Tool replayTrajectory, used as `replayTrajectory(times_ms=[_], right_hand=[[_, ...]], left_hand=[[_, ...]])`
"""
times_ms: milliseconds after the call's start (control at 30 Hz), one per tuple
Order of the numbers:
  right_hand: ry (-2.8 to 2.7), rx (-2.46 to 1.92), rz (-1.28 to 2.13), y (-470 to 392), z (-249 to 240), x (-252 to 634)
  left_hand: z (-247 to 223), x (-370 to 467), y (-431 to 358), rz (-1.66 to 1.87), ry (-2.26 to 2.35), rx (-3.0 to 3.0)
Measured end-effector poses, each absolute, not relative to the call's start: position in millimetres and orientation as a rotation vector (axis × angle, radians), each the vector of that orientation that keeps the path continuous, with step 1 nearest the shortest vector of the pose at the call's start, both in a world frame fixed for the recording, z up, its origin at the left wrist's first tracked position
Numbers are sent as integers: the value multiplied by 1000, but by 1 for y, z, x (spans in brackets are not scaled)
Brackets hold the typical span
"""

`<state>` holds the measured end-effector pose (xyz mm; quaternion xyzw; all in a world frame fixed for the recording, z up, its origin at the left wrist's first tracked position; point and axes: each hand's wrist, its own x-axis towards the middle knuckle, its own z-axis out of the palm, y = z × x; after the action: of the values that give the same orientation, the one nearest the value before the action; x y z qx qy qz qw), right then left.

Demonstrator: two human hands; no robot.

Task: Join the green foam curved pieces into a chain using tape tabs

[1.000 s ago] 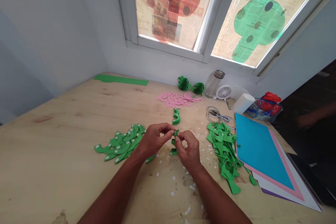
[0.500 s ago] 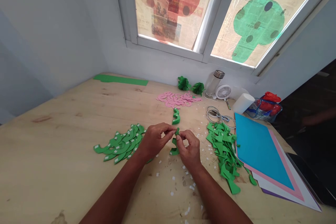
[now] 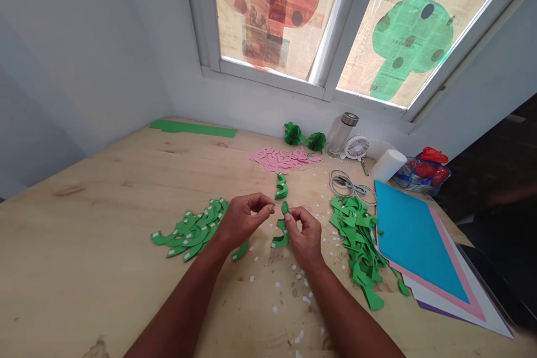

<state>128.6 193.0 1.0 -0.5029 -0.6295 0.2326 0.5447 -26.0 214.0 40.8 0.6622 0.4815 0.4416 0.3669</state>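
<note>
Between the thumb and fingers of my right hand is the end of a curved green paper cut-out. Just below it shows another curved green part with a white patch at its tip; whether the two are joined I cannot tell. My left hand is a little to the left, thumb and forefinger pinched on a tiny pale bit too small to name. Beside that wrist lies a pile of green curved cut-outs with white patches. A small green stack sits beyond my fingertips.
Green scraps and scissors lie right, by coloured sheets. Pink cut-outs, green paper ornaments, a bottle and a small fan stand towards the window. Tiny white squares litter the table.
My left hand has drawn away to the left from the green cut-out, its fingers still pinched. My right hand keeps hold of the cut-out, whose end now stands up.
</note>
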Motion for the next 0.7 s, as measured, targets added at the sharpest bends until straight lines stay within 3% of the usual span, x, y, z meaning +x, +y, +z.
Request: replayTrajectory(times_ms=[200, 700], right_hand=[[-1467, -1197, 577, 195, -2, 130], [-1461, -1190, 609, 196, -2, 130]], left_hand=[[38, -30, 215, 831, 1183, 1866], [35, -28, 217, 912, 1117, 1619]])
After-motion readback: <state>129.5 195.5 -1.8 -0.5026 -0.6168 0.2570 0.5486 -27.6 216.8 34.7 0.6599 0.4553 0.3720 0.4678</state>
